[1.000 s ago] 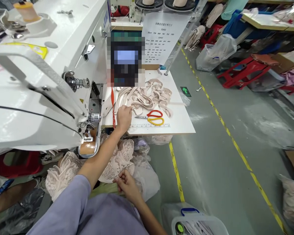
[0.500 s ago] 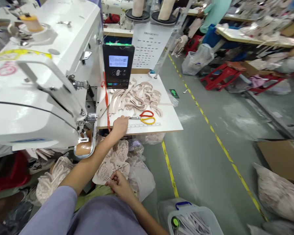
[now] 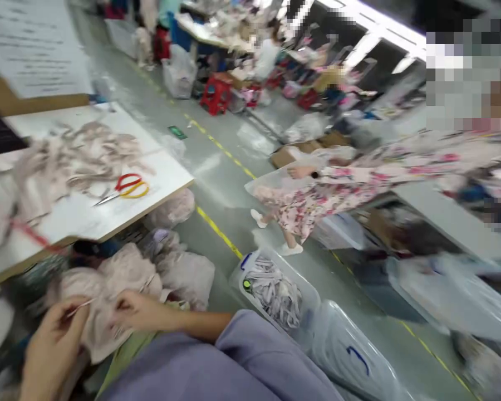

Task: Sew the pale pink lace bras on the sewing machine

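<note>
My left hand [image 3: 56, 337] is at the lower left, its fingers pinched on a thin white strip [image 3: 82, 305]. Beside it, my right hand [image 3: 140, 312] has its fingers closed on pale lace fabric [image 3: 123, 270] above my lap; motion blur hides the exact grip. On the white table [image 3: 167, 181] lie scissors [image 3: 129, 186] with one red and one yellow handle, their blades pointing left. Behind them is a loose heap of beige fabric strips [image 3: 92, 150]. Neither hand touches the scissors.
A person in a flowered dress [image 3: 300, 206] stands in the aisle at the right, holding a clear plastic bag. Plastic bins [image 3: 313, 289] stand on the floor beside me, one filled with strips. Bagged fabric [image 3: 192, 275] lies below the table edge.
The view has swung to the right. My left hand has left the table by the scissors and come down beside my right hand. The person in the flowered dress has come into view.
</note>
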`<state>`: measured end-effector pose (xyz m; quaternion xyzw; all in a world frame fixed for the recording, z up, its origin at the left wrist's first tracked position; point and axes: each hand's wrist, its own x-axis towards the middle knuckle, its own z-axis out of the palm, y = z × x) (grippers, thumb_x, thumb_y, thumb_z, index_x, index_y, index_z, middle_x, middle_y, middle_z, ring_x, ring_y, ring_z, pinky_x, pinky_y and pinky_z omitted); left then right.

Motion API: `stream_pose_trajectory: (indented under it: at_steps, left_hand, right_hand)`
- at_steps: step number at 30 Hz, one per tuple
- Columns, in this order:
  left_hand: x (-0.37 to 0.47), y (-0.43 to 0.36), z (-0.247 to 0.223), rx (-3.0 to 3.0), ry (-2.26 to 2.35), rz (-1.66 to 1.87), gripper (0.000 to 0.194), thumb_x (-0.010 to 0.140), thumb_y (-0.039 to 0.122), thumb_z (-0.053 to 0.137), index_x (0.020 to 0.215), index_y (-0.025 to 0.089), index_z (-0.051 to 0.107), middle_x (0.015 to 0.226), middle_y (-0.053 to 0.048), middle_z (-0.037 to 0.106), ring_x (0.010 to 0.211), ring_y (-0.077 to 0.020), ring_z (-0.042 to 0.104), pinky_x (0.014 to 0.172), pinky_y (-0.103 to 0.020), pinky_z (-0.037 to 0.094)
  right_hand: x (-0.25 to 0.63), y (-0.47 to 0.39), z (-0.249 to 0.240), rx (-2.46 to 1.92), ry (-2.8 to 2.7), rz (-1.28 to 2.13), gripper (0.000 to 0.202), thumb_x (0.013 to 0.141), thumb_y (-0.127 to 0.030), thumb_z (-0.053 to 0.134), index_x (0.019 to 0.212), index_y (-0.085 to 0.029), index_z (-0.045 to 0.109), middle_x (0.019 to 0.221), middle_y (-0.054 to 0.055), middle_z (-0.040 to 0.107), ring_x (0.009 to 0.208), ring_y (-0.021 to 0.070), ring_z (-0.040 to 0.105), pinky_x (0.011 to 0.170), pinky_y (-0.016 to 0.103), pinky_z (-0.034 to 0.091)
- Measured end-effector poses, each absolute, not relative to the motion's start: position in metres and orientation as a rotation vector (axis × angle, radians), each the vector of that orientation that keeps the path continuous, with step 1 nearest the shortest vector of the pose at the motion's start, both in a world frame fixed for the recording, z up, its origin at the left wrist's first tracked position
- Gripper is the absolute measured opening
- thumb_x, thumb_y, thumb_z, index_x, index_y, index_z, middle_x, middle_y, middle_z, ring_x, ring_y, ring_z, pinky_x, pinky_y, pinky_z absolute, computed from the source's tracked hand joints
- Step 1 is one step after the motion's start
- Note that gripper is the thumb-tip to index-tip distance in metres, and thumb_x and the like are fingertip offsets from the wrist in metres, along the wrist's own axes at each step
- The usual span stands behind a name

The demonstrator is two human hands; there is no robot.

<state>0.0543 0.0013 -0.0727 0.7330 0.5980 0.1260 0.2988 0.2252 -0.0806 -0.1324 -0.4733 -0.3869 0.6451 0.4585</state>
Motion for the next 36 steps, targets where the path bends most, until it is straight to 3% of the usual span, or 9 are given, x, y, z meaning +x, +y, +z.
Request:
stream_pose_trajectory:
  at_steps: [2, 5, 10, 17, 22, 31, 36]
  left_hand:
    - [0.070, -0.022, -0.070, 1.792, 1.493, 0.375, 0.029, 0.078, 0.052, 0.057, 0.087, 0.026, 0.066, 0.080, 0.004, 0.074, 0.076, -0.0224, 0.069, 0.070, -0.033, 0.054]
    - [0.086, -0.044, -0.061, 1.710, 1.439, 0.506, 0.030, 0.080, 0.045, 0.060, 0.089, 0.018, 0.070, 0.082, -0.004, 0.074, 0.072, -0.0197, 0.067, 0.066, -0.028, 0.051]
    - [0.066, -0.069, -0.048, 1.853, 1.341, 0.779, 0.016, 0.093, 0.028, 0.058, 0.092, 0.018, 0.070, 0.080, -0.003, 0.071, 0.070, -0.0143, 0.064, 0.065, -0.024, 0.049]
    - [0.051, -0.092, -0.053, 2.309, 1.252, 0.968, 0.009, 0.095, 0.017, 0.056, 0.090, 0.016, 0.064, 0.078, -0.005, 0.068, 0.075, -0.0166, 0.063, 0.069, -0.026, 0.049]
    - [0.045, -0.093, -0.058, 2.391, 1.324, 0.935, 0.013, 0.094, 0.015, 0.054, 0.084, 0.016, 0.063, 0.070, -0.003, 0.063, 0.066, -0.0160, 0.060, 0.062, -0.027, 0.045]
    - [0.042, -0.104, -0.062, 2.379, 1.287, 0.850, 0.018, 0.093, 0.013, 0.049, 0.082, 0.016, 0.064, 0.074, -0.007, 0.067, 0.071, -0.0189, 0.062, 0.064, -0.029, 0.046]
    - [0.033, -0.105, -0.053, 1.782, 1.168, 0.723, 0.020, 0.093, 0.031, 0.056, 0.097, 0.016, 0.069, 0.085, -0.007, 0.068, 0.075, -0.0177, 0.061, 0.068, -0.027, 0.047]
  right_hand:
    - [0.241, -0.098, -0.123, -1.268, -0.908, 1.408, 0.030, 0.082, -0.049, 0.069, 0.090, -0.023, 0.058, 0.088, -0.002, 0.062, 0.084, 0.0143, 0.058, 0.074, 0.025, 0.047]
    - [0.256, -0.116, -0.111, -1.291, -0.783, 1.388, 0.022, 0.087, -0.042, 0.062, 0.093, -0.023, 0.053, 0.084, -0.001, 0.066, 0.078, 0.0143, 0.061, 0.071, 0.026, 0.048]
    - [0.237, -0.113, -0.103, -1.245, -0.864, 1.359, 0.018, 0.088, -0.037, 0.064, 0.092, -0.023, 0.053, 0.082, 0.001, 0.072, 0.080, 0.0162, 0.068, 0.074, 0.029, 0.050]
    - [0.214, -0.122, -0.091, -1.344, -1.139, 1.155, 0.012, 0.090, -0.034, 0.065, 0.092, -0.023, 0.063, 0.083, 0.000, 0.070, 0.077, 0.0152, 0.065, 0.070, 0.028, 0.049]
    - [0.209, -0.122, -0.093, -1.375, -1.214, 1.124, 0.012, 0.091, -0.035, 0.064, 0.093, -0.024, 0.065, 0.086, 0.000, 0.069, 0.078, 0.0149, 0.063, 0.070, 0.028, 0.049]
    - [0.211, -0.121, -0.086, -1.458, -1.391, 1.210, 0.020, 0.088, -0.039, 0.064, 0.099, -0.022, 0.064, 0.091, 0.002, 0.069, 0.084, 0.0175, 0.064, 0.076, 0.029, 0.049]
    - [0.216, -0.123, -0.086, -1.417, -1.329, 1.363, 0.018, 0.092, -0.040, 0.061, 0.091, -0.022, 0.062, 0.082, 0.001, 0.068, 0.079, 0.0170, 0.065, 0.075, 0.029, 0.049]
